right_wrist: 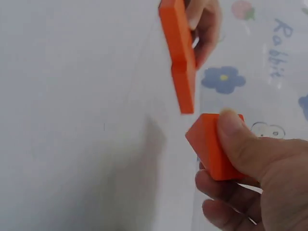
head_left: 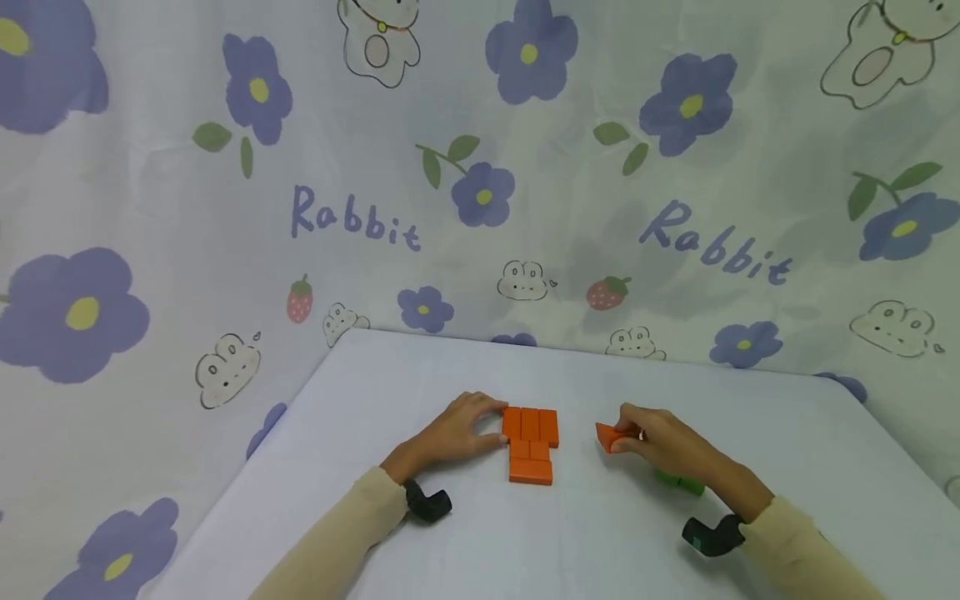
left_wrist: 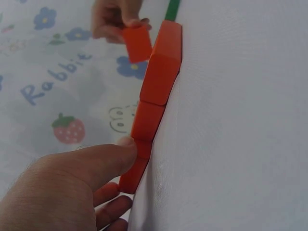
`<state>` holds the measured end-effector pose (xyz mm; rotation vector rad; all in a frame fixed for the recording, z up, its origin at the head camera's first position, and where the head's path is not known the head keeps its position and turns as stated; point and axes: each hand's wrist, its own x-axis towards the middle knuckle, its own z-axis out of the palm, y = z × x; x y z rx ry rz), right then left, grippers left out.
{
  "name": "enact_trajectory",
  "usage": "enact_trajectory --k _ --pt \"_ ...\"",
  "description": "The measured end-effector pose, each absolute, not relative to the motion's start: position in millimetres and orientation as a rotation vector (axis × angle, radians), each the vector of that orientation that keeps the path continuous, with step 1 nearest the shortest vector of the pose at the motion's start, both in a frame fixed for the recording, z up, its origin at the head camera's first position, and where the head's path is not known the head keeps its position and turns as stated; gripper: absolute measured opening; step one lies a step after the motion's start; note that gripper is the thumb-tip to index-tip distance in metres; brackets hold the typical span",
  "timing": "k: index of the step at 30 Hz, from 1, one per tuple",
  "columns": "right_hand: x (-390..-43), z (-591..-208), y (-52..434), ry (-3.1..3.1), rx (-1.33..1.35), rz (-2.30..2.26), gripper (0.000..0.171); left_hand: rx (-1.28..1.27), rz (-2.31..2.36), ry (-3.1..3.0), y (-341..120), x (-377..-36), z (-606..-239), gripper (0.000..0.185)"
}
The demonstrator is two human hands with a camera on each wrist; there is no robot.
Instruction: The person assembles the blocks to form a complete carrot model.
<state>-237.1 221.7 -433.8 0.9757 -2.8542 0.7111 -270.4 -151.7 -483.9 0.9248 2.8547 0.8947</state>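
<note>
Several orange blocks (head_left: 529, 425) lie flat against each other on the white table, a wider row at the back and a narrower part in front. At their left side is my left hand (head_left: 459, 429), its thumb and fingertips spread and touching the edge of the orange blocks (left_wrist: 161, 72). To the right, above the table, my right hand (head_left: 660, 437) pinches an orange triangular block (right_wrist: 214, 147) between thumb and fingers. In the head view that triangular block (head_left: 608, 437) is partly covered by the fingers. Green blocks (head_left: 692, 485) lie under the right forearm, partly hidden.
The white table (head_left: 360, 375) ends at the back against a hanging cloth (head_left: 480, 242) printed with flowers and rabbits. Black wrist cameras sit on both wrists, the left one (head_left: 429, 503) and the right one (head_left: 712, 536) close above the table.
</note>
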Motion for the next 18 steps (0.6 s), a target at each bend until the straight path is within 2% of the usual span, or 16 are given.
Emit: enact_trajectory --k 3,8,14,18 --pt "-228.7 -434.8 215.2 -2.724 0.981 0.807 0.021 0.937 0.885 2.856 -151.2 -271.2 -483.1 0.061" --pt "-212.0 -434.6 200.1 -2.569 0.951 0.782 0.04 0.94 0.866 2.861 -150.7 -271.5 -479.2 0.059" --pt "-195.4 -431.8 173.2 -2.514 1.053 0.865 0.027 0.941 0.855 2.86 -150.8 -271.3 -478.4 0.059" --pt "-191.5 -432.2 156.3 -2.458 1.172 0.934 0.027 0.934 0.856 2.863 -150.4 -270.7 -479.3 0.059"
